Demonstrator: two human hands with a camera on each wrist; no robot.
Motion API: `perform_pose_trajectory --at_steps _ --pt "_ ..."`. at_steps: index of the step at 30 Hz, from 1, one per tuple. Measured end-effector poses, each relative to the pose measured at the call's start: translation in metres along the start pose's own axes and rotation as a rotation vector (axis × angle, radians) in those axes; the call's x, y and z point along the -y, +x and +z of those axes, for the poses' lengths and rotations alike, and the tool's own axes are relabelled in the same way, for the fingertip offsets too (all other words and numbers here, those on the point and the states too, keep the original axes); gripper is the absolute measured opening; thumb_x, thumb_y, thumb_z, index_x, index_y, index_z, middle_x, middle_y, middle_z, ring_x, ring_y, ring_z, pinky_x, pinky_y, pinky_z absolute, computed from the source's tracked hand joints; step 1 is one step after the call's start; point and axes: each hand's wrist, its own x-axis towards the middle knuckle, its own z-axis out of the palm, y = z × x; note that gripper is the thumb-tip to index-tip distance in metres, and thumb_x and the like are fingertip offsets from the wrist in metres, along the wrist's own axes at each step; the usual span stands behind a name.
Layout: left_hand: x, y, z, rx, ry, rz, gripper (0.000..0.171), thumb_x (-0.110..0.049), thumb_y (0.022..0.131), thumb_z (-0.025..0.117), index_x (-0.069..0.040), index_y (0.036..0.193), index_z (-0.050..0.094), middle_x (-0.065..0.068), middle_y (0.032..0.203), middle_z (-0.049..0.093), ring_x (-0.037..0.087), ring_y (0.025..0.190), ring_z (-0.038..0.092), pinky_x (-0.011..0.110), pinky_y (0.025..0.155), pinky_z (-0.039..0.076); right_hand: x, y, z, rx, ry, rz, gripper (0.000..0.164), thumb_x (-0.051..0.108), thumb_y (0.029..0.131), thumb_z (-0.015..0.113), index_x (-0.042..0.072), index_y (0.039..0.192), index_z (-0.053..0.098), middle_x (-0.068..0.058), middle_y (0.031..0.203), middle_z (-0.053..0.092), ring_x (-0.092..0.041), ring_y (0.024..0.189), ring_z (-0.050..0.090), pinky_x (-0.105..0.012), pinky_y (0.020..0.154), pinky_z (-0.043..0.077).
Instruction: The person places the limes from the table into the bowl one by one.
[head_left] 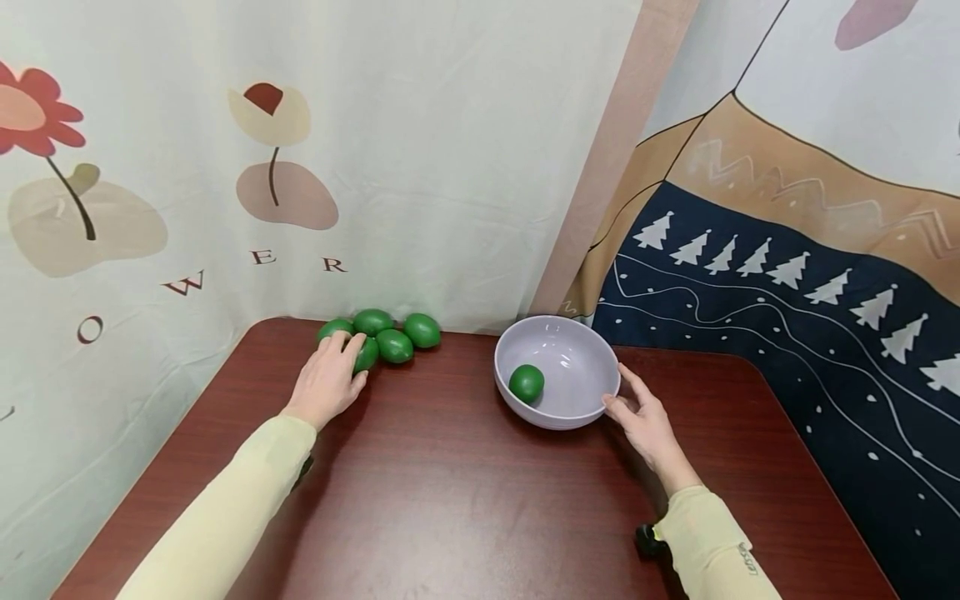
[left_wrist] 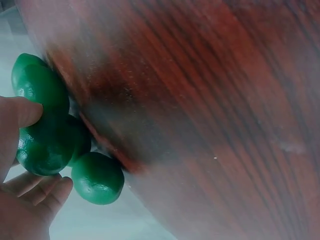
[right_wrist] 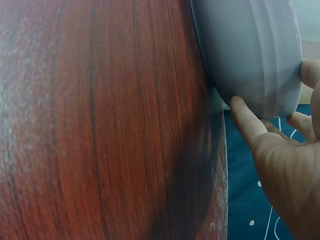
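Note:
At the far left of the table, my left hand [head_left: 327,379] reaches over a cluster of glossy green limes [head_left: 394,346]. In the left wrist view, its thumb lies on one side of a lime [left_wrist: 45,152] and the fingers curl along the other. Other limes sit close around it, partly covered by the hand in the head view. My right hand [head_left: 647,425] grips the right side of a pale lilac bowl [head_left: 573,421], its fingertips on the rim and outer wall. A single lime [head_left: 527,383] lies inside the bowl, toward its left.
The dark red wood-grain table [head_left: 465,517] has rounded far corners. Behind it hangs a white curtain [head_left: 450,167] with flower prints, and a navy cloth [head_left: 750,308] with white trees covers the right side.

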Motion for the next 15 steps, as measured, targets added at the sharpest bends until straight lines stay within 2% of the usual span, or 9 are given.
perform_pose_trajectory --at_steps 10,15 --pt "-0.008 0.004 -0.004 -0.006 -0.019 -0.002 0.059 -0.008 0.089 0.075 0.007 0.142 0.053 0.027 0.126 0.053 0.047 0.116 0.052 0.058 0.092 0.050 0.000 0.000 0.000 -0.002 0.008 0.001 0.071 0.011 0.103 0.062 0.008 0.164 0.026 -0.028 0.154 0.040 0.006 0.101 0.063 -0.021 0.092 0.054" --pt "-0.012 0.005 -0.006 -0.037 -0.022 0.019 0.058 -0.006 0.088 0.076 0.007 0.140 0.054 0.027 0.124 0.054 0.047 0.114 0.052 0.059 0.092 0.049 0.000 0.001 0.000 -0.004 0.007 0.003 0.069 0.009 0.104 0.061 0.008 0.164 0.027 -0.027 0.153 0.041 0.005 0.100 0.063 -0.021 0.092 0.055"
